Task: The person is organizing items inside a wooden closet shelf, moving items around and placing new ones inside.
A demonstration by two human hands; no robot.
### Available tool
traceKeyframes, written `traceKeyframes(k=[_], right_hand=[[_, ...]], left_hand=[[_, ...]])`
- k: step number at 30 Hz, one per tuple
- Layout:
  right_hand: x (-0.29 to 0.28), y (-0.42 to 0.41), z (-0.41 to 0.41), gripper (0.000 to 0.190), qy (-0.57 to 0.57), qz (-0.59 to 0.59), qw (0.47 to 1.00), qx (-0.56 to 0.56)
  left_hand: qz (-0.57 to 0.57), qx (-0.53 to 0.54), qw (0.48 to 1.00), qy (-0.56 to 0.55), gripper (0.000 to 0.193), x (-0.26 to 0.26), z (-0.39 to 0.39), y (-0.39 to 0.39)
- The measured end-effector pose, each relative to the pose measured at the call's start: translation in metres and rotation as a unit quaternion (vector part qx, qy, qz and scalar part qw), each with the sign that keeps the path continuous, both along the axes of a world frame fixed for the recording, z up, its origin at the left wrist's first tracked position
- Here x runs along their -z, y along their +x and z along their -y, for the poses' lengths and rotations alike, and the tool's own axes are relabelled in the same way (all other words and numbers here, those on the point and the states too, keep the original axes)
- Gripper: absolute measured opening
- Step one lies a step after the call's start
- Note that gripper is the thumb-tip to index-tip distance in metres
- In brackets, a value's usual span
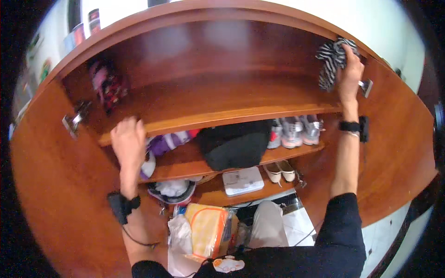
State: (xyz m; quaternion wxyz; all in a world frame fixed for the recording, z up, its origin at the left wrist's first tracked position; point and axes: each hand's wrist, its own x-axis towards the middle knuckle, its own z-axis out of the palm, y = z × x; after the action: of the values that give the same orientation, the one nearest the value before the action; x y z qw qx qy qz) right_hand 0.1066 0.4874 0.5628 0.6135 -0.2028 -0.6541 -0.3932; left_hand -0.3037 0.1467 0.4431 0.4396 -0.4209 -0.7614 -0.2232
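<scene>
A black-and-white striped cloth item, bunched up, is in my right hand at the right end of the wooden cabinet's top shelf. The hand's fingers curl over it. At the left, my left hand rests at or just before the front edge of that same shelf; its fingertips are blurred, and I see nothing in it. Behind it, at the shelf's left end, stands a dark item with pink and red patterning, too blurred to name.
Open cabinet doors flank me, with metal hinges. The middle shelf holds sneakers, a black fabric item and purple items. Lower are a white box, cream flat shoes and a yellow package.
</scene>
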Motion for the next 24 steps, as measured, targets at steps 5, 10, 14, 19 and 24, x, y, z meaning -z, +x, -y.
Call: traceKeyframes(k=[5,10,14,19,24], right_hand=[[0.01,0.049,-0.041,0.062,-0.058,-0.164,0.985,-0.022],[0.003,0.032,-0.029,0.06,-0.124,-0.201,0.97,0.057],[-0.007,0.014,-0.021,0.059,-0.209,-0.269,0.932,0.121],[-0.016,0.021,-0.028,0.045,-0.137,-0.289,0.947,-0.022],[-0.002,-0.057,0.029,0.051,-0.012,-0.202,0.979,0.008]], left_hand=[[-0.015,0.018,1.0,-0.015,0.022,-0.002,-0.01,0.006],[-0.035,0.024,0.999,0.0,0.023,-0.002,-0.003,0.001],[-0.022,0.029,0.999,-0.005,0.024,0.001,-0.006,0.0],[-0.052,-0.002,0.999,-0.008,0.025,0.0,-0.01,-0.003],[-0.046,-0.013,0.998,-0.03,0.027,0.003,-0.011,-0.005]])
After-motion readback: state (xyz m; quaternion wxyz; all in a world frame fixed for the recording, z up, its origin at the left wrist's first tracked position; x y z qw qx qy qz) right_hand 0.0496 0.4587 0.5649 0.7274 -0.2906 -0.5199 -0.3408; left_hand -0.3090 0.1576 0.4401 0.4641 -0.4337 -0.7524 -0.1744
